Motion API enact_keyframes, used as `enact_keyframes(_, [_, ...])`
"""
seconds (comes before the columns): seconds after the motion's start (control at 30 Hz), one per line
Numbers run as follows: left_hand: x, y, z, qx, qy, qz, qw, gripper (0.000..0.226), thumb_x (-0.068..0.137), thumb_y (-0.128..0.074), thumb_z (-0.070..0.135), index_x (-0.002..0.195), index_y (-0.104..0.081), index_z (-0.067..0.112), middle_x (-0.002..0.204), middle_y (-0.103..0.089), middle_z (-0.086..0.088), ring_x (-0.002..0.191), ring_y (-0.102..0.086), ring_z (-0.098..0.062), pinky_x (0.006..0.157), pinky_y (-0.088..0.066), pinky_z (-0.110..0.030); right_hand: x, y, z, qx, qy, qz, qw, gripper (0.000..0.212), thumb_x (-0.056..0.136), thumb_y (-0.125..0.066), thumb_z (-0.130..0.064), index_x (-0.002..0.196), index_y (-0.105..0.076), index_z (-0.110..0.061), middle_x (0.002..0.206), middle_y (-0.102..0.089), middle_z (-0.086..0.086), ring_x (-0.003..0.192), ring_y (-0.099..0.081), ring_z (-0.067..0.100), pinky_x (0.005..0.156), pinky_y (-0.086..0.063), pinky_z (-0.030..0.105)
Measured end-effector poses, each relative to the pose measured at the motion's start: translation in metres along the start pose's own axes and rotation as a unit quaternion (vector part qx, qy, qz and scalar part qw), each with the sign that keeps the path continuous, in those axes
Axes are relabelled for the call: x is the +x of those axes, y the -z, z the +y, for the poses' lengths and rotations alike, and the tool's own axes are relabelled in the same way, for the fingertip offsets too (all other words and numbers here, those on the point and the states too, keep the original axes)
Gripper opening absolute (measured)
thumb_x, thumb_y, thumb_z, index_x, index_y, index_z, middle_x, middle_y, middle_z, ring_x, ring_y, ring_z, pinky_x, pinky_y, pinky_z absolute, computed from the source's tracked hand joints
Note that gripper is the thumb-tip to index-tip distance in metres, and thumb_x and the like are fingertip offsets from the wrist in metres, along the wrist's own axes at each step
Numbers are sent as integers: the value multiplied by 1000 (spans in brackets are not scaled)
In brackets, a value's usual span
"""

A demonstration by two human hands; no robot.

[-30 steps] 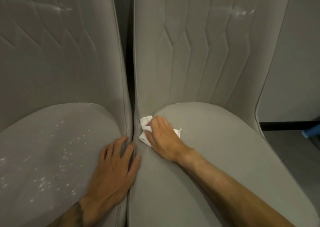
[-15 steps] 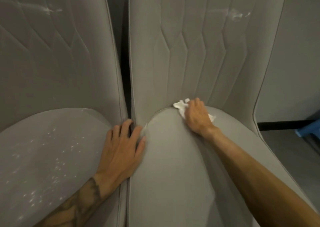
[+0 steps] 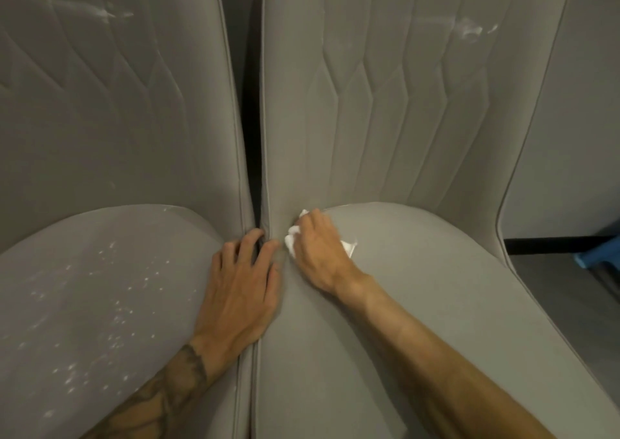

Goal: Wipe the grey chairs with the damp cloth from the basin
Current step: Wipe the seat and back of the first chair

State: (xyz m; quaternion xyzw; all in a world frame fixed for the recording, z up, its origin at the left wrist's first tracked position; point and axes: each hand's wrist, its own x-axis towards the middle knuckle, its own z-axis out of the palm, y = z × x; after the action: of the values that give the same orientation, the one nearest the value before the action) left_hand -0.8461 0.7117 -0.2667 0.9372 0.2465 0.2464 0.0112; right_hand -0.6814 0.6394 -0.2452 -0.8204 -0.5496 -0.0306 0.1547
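Two grey padded chairs stand side by side, the left chair (image 3: 100, 287) and the right chair (image 3: 419, 304). My right hand (image 3: 318, 254) presses a white damp cloth (image 3: 291, 241) onto the right chair's seat, at its back left corner where seat meets backrest. Most of the cloth is hidden under the hand. My left hand (image 3: 240, 287) lies flat with fingers spread across the seam between the two seats, fingertips at the dark gap between the backrests. White specks dot the left seat. White smears mark both backrests high up.
A pale wall (image 3: 570, 136) with a dark skirting strip runs behind the right chair. A blue object (image 3: 600, 254) sits on the grey floor at the right edge.
My right hand has slid the cloth back left along the seat's rear edge, from the middle of the crease to the corner by the gap. The left hand has barely moved.
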Motion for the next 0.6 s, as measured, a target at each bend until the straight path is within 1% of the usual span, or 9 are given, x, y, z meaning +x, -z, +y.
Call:
enact_keyframes(0.07, [-1,1,-2,-13,-1,5,1000,36,98,-41,27,128,-59,19,141,-53,-9,103,-48,-29,85,-46,-46,-20,-3,-13,26,70,1,997,34,104,-35,-27,110,-60,-4,116,-54,17,105,-49,34,96,-35,37])
enact_keyframes(0.1, [-1,2,-3,-21,2,7,1000,36,98,-41,26,127,-60,18,140,-54,-9,103,-48,-29,85,-47,-46,-24,0,-10,43,74,11,996,32,104,-39,-26,108,-61,-4,114,-55,17,102,-50,33,95,-35,37])
enact_keyframes(0.17, [-1,4,-3,-31,9,6,999,38,96,-40,26,126,-60,16,140,-55,-8,101,-50,-30,85,-49,-46,-15,8,0,49,19,15,998,30,105,-45,-30,116,-59,-7,119,-54,14,109,-49,30,96,-30,34])
enact_keyframes(0.23, [-1,4,-3,-35,12,0,999,39,95,-39,26,127,-59,17,140,-54,-7,102,-50,-30,85,-49,-46,-10,5,-9,28,-33,26,999,32,105,-43,-34,122,-55,-9,124,-53,10,115,-46,29,96,-26,32])
enact_keyframes(0.3, [-1,3,-2,-43,12,-1,999,38,96,-38,26,127,-58,18,139,-55,-7,102,-50,-29,84,-49,-46,-23,1,-27,72,-20,42,996,29,105,-46,-30,118,-57,-6,119,-55,12,111,-49,30,95,-28,35])
enact_keyframes(0.4, [0,3,-2,-55,7,3,998,36,98,-36,27,124,-58,17,138,-56,-9,101,-52,-30,81,-50,-45,-53,6,-28,162,72,21,984,21,104,-45,-17,114,-58,-5,110,-54,12,100,-49,26,94,-38,34])
enact_keyframes(0.47, [4,4,-1,-55,5,4,998,36,98,-36,27,122,-60,16,137,-58,-10,99,-53,-31,80,-50,-46,-59,15,-19,206,80,-13,975,20,106,-40,-17,117,-55,-8,111,-51,7,102,-46,20,96,-38,30])
enact_keyframes(0.5, [6,4,0,-53,3,5,999,37,99,-35,27,121,-62,15,136,-59,-11,98,-54,-31,79,-50,-46,-57,18,-15,207,80,-13,975,20,107,-39,-17,117,-54,-9,112,-50,6,104,-46,20,97,-38,30])
enact_keyframes(0.6, [13,6,3,-26,-3,14,1000,38,100,-38,30,126,-61,16,139,-54,-12,97,-55,-30,80,-48,-44,-46,21,-9,195,31,48,979,20,106,-41,-18,112,-56,-7,110,-50,8,103,-47,22,96,-39,34])
